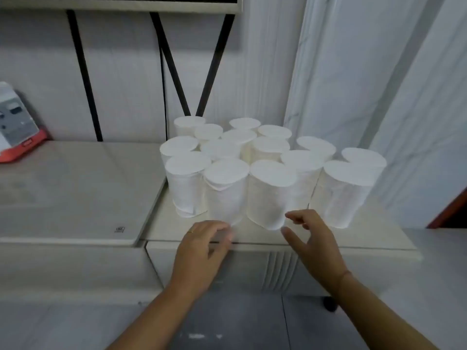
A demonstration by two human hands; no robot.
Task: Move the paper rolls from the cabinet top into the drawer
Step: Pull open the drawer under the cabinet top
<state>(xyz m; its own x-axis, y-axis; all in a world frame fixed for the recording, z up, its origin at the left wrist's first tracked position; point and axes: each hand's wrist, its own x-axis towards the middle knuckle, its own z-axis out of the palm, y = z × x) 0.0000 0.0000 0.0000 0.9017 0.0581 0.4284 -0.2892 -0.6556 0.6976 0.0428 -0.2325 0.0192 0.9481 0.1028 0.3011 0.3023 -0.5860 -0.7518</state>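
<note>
As nothing is gripped yet, step: the reach for the rolls point(252, 152) is judged to be in hand.
Rolls: stood upright, tightly clustered on the cabinet top point(366, 236), from its middle toward its 12 o'clock edge.
Left hand point(202, 246): loosely bent, nothing held; placed at 6 o'clock of one front roll point(225, 193), near its base. Contact cannot be told through the blur.
Right hand point(313, 238): spread wide, nothing held; placed at 4 o'clock of the next front roll point(270, 195).
Drawer: taken to be the panel point(247, 269) at 6 o'clock of the rolls; seen closed.
Next: the drawer must be pulled out, and a roll clasped round its side without neighbours being tipped.
</note>
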